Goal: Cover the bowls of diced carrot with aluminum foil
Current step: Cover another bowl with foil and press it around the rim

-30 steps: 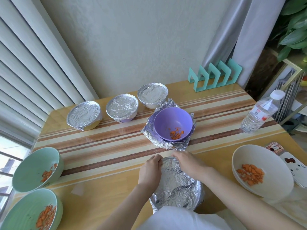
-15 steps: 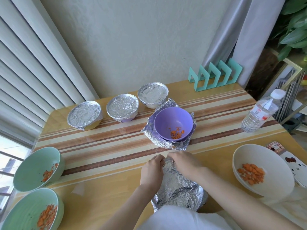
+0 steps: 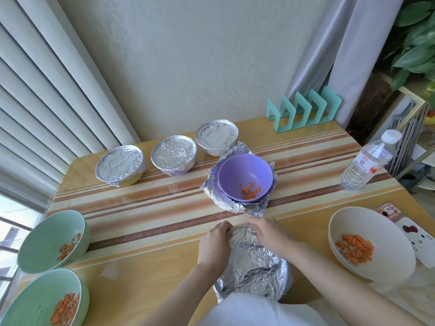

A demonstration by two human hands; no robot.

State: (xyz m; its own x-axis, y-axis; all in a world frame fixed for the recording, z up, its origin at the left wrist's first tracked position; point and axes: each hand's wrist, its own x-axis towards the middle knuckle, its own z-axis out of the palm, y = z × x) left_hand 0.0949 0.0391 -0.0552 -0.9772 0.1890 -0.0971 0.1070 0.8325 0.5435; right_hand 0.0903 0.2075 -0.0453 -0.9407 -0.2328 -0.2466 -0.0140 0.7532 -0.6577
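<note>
One view only: a wide-angle camera worn on the head. Faces forward and steeply down across the striped yellow wooden table (image 3: 146, 267), from its near edge. Closest to the lens, bottom centre: left hand (image 3: 215, 241), right hand (image 3: 267, 234), both on the crinkled silver foil-covered bowl (image 3: 254, 271). Farthest: cream textured wall (image 3: 200, 67) beyond the table's back edge. Straight lines bow toward the view's sides.

Cream wall (image 3: 200, 67), white blinds (image 3: 47, 95), grey curtain (image 3: 341, 55)
</note>
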